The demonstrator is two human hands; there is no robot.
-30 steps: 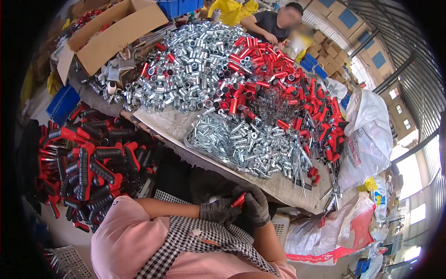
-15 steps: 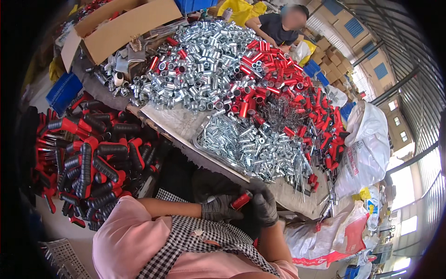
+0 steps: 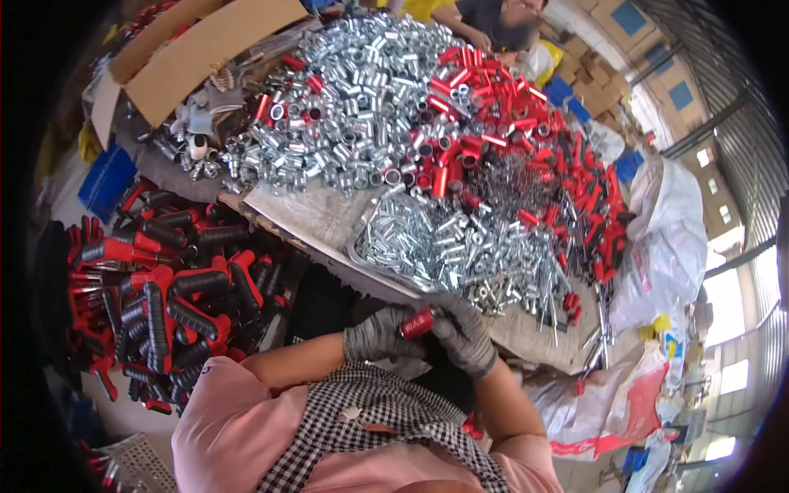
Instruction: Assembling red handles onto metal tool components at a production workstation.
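Note:
Both my hands wear grey knitted gloves and meet just off the table's near edge. A short red cylindrical sleeve (image 3: 417, 323) with small pale print is held between them, slightly tilted. My left hand (image 3: 380, 333) is closed round its left side. At its right end, the fingers and thumb of my right hand (image 3: 465, 335) are closed on it; what lies inside that grip is hidden. Beyond my hands, small silver pins and bolts (image 3: 399, 234) fill a shallow tray, with more silver hardware (image 3: 493, 263) heaped beside it.
Silver metal sleeves (image 3: 353, 99) and red sleeves (image 3: 485, 99) form a large pile on the table (image 3: 308, 215). Red-and-black handles (image 3: 189, 287) are heaped at left. A cardboard box (image 3: 205, 66) stands far left, white sacks (image 3: 657, 255) at right. Another person (image 3: 493, 25) works across the table.
Both hands have risen toward the table edge with the red sleeve, the left shifting slightly left. The view has shifted a little, and the person opposite sits higher in the picture.

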